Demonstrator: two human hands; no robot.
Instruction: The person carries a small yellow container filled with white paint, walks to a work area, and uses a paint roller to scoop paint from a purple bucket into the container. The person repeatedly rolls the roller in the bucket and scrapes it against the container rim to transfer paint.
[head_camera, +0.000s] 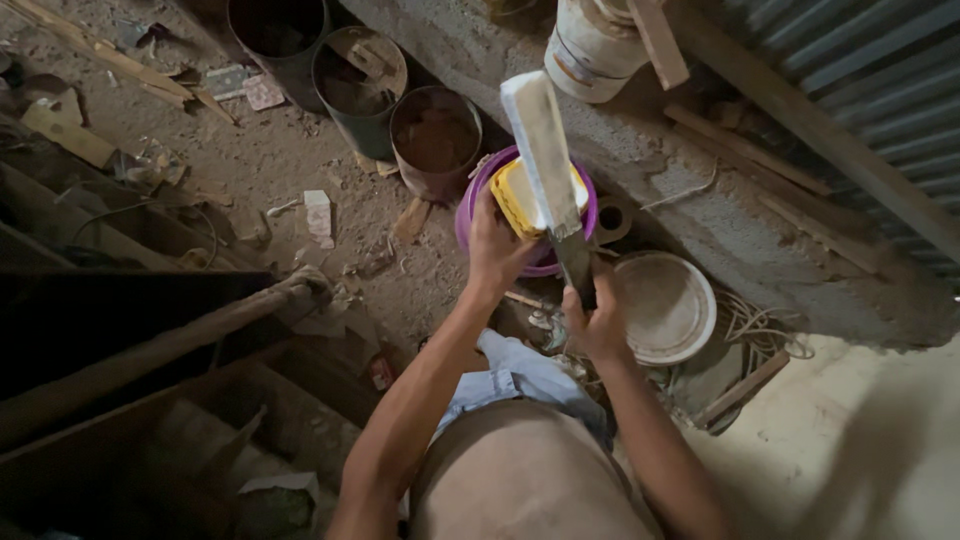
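My right hand (595, 318) grips the dark handle of a wide flat blade (545, 150), a pale plastering tool that points up and away from me. My left hand (496, 245) rests on the near rim of a purple bucket (478, 195). A yellow container (512, 195) sits inside that bucket, partly hidden behind the blade. The blade's lower part crosses over the yellow container.
A white round lid or bowl (665, 305) lies right of my right hand. Three dark rusty tins (435, 140) stand behind the purple bucket, a white bucket (595, 45) at the top. Wood scraps, a corrugated metal wall (870, 90) and a concrete ledge surround the spot.
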